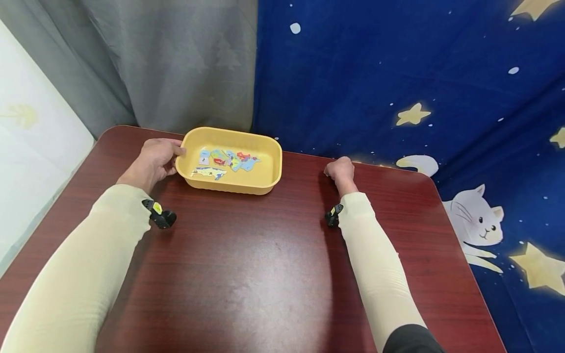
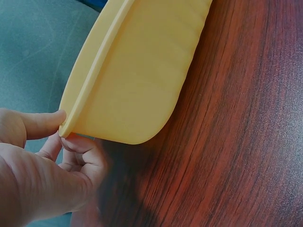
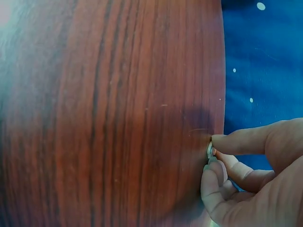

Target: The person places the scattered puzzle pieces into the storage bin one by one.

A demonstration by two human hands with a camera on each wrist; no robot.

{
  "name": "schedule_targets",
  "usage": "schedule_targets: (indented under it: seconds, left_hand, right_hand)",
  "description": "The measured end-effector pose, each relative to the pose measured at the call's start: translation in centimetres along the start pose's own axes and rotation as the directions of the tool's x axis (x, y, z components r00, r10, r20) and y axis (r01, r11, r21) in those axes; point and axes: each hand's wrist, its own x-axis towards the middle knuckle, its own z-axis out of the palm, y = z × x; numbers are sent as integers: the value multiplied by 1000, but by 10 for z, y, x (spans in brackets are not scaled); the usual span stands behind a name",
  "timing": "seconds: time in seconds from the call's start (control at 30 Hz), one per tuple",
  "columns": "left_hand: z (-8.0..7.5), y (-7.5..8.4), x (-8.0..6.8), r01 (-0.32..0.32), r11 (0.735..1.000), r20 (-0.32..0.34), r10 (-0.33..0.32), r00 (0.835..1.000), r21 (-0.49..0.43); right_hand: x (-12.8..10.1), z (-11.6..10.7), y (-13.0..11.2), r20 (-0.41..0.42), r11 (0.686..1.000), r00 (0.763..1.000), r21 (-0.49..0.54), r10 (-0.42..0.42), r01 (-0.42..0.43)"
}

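Observation:
At the far left of the table, my left hand pinches the left end of a yellow plastic bin. In the left wrist view the thumb lies over the bin's rim and the curled fingers are beneath it. Several flat, colorful cutout pieces lie inside the bin. To the right of the bin, near the table's back edge, my right hand pinches a small, thin, pale piece. Seen nearly edge-on and mostly covered by the fingers, its exact kind cannot be told.
The reddish-brown wooden table ends just behind the bin and the right hand. A grey curtain and a blue star-patterned curtain hang behind it. Each wrist carries a small black camera.

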Motion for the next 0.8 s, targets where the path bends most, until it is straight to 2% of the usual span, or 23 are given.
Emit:
schedule_targets:
  seconds: [0.4,0.8]
  left_hand:
    - [1,0,1,17,1000,-12,-17,1000,21]
    - [1,1,2,12,999,-12,-11,1000,31]
  right_hand:
    - [-5,4,-4,-41,1000,999,-7,-20,20]
    - [2,1,-2,3,999,1000,37,5,-5]
